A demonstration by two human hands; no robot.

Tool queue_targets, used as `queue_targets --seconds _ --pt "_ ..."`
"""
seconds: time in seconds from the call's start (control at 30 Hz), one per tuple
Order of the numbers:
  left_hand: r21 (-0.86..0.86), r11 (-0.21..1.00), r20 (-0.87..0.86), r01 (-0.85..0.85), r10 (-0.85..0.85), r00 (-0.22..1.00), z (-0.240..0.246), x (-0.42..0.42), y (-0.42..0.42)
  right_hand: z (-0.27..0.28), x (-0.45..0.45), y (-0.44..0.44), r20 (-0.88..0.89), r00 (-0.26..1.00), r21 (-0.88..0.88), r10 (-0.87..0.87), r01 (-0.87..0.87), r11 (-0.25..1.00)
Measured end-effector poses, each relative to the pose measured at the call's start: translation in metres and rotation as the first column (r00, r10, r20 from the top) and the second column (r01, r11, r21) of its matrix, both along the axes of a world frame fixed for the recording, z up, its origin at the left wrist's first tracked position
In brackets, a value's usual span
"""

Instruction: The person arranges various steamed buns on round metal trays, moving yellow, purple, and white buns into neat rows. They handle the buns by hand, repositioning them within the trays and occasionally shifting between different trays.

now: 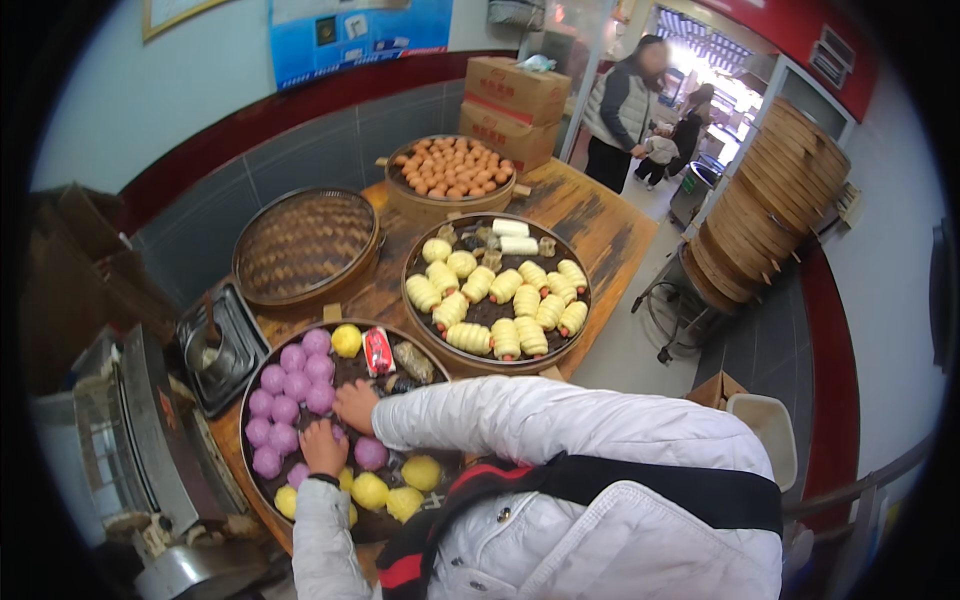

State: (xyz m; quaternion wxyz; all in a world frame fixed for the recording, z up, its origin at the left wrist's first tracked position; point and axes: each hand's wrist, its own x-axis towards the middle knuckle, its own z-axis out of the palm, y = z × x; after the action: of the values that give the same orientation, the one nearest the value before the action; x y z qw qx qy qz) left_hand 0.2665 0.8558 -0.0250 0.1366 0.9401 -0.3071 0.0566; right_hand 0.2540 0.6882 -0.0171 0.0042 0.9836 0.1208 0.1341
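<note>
Both my hands are low over a large round steamer tray (251, 375) of purple and yellow buns. My left hand (324, 448) is palm down, with part of a purple bun (337, 433) showing beside its fingers. Just beyond it, my right hand (356, 406) is nearest to a purple bun (320, 397) at the edge of the purple group. Neither hand's grip is visible from above. Yellow buns (370, 490) sit on the near side. Toward the far side lie a single yellow bun (346, 340), a red and white packet (379, 352) and a wrapped brown item (414, 361).
A second steamer (409, 330) carries sausage rolls (469, 338) on the wooden table (611, 225). Behind are a steamer of eggs (454, 169), a woven steamer lid (304, 244) and cartons (514, 90). Stacked bamboo steamers (765, 202) stand right; a person (619, 105) is at the doorway.
</note>
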Motion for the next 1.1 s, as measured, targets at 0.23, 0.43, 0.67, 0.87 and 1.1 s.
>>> queue_targets --seconds 0.23,0.43,0.67,0.87,1.1 --pt "-0.205 0.977 -0.033 0.064 -0.072 0.997 -0.007 -0.005 0.004 0.005 0.005 -0.017 -0.126 0.992 0.038 -0.014 0.019 0.999" --pt "-0.154 0.988 -0.126 -0.014 -0.006 0.992 -0.005 -0.009 0.006 0.003 0.001 -0.035 -0.106 0.952 0.266 0.286 -0.250 0.931" --pt "-0.193 0.981 -0.051 -0.017 0.008 0.999 0.009 0.008 0.011 0.021 0.036 -0.031 -0.209 0.945 0.409 0.251 -0.148 0.900" --pt "0.008 0.952 -0.102 -0.307 0.306 0.947 0.016 0.042 0.014 0.004 0.056 0.006 -0.011 0.955 0.331 0.296 -0.276 0.902" --pt "0.141 0.941 -0.164 -0.307 0.328 0.930 0.006 0.042 0.015 0.000 0.043 -0.002 -0.151 0.936 0.389 0.318 -0.240 0.890"
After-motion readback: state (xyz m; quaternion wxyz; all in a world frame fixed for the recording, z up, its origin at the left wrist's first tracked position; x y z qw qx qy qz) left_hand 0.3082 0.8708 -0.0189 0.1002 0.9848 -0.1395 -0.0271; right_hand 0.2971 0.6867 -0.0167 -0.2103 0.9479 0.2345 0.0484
